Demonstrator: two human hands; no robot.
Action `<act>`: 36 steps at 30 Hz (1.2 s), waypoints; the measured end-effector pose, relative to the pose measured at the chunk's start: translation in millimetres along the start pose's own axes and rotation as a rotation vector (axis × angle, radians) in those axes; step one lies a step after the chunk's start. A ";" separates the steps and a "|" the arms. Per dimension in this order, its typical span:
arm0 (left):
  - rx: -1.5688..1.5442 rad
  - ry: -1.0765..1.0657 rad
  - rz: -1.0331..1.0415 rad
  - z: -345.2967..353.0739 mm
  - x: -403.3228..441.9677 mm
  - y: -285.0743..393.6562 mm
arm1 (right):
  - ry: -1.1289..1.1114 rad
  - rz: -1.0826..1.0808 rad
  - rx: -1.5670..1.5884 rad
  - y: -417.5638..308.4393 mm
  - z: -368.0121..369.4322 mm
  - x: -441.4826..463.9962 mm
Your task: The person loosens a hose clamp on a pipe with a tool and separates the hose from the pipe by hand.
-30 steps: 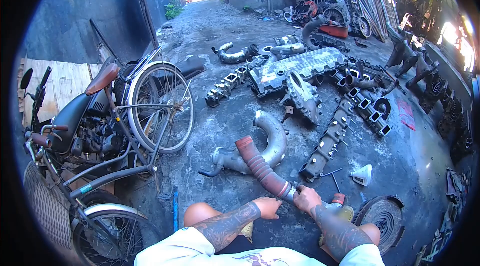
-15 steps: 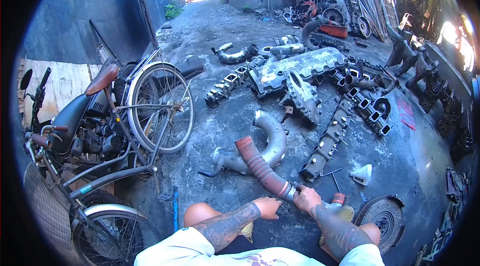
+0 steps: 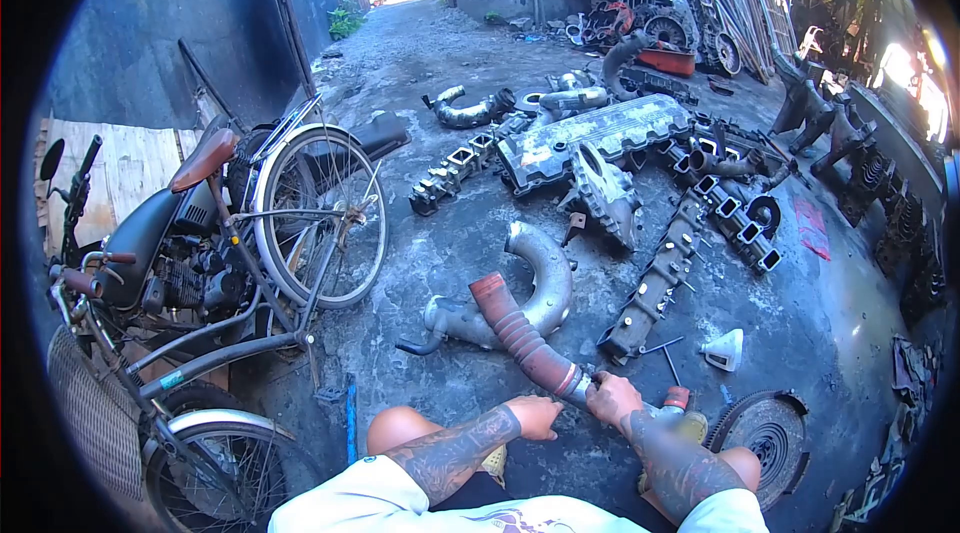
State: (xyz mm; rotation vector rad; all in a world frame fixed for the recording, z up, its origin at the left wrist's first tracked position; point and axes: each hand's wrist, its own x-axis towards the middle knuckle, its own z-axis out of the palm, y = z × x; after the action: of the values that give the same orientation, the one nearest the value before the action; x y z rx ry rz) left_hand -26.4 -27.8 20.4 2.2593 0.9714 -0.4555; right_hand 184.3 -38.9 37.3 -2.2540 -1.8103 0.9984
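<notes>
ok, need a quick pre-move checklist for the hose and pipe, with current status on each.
1. Right hand gripping the metal pipe next to the red ribbed hose: ok.
2. Left hand empty: cannot tell, its fingers are curled out of view.
3. Hose fully seated on the pipe: cannot tell from this angle.
4. Hose apart from the curved metal pipe behind it: cannot tell, they overlap in view.
5. T-handle tool clear of both hands: ok.
6. White funnel clear of both hands: ok.

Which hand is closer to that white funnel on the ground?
Right. The right hand, on the silvery pipe, is to the left of the white funnel and nearer the person; the left hand is farther left.
</notes>
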 end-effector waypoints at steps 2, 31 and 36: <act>-0.003 0.003 0.004 0.8 0.3 -0.8 | 0.022 -0.001 -0.004 2.5 3.7 2.2; -0.004 -0.013 -0.001 3.1 3.4 -2.7 | 0.007 0.002 -0.004 -1.0 -0.2 -0.7; 0.004 -0.018 -0.002 2.2 3.0 -1.7 | 0.029 -0.012 -0.017 2.2 3.1 1.1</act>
State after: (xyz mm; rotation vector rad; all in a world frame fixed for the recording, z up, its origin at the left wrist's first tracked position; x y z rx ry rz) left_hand -25.8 -26.8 16.5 2.2539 0.9653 -0.4779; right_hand 184.6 -39.6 33.4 -2.2528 -1.8255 0.9472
